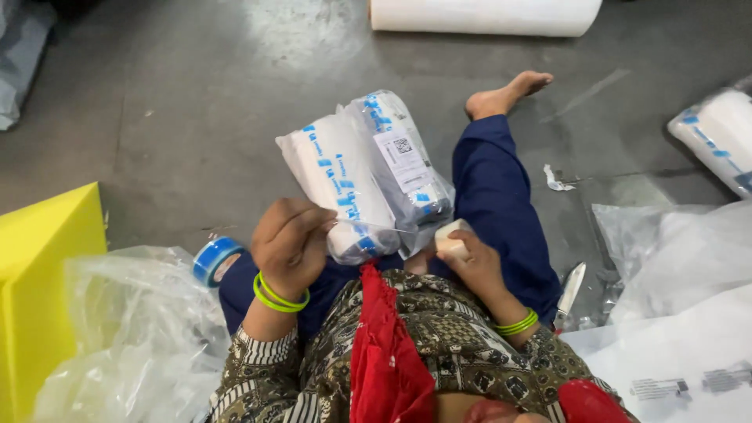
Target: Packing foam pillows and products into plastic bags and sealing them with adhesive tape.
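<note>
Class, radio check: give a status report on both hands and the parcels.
Left hand pinching clear tape strip at white parcel. Right hand closed on small white roll. Second labelled parcel alongside, touching. Blue tape roll on floor, clear of hands.

1. left hand [288,239]: bare, two neon yellow-green bangles [280,298] at the wrist.
2. right hand [468,258]: bare, same neon bangles [518,322] on that wrist.
3. sleeves [249,362]: dark with thin pale stripes, ending just below the left bangles.
4. tunic [454,329]: olive-brown and black block print with small pale motifs.
5. red scarf [384,345]: hangs down the middle of the chest.
6. trousers [493,188]: loose, navy blue.
7. bare foot [505,92]: on the far side, no shoe or sock.
</note>
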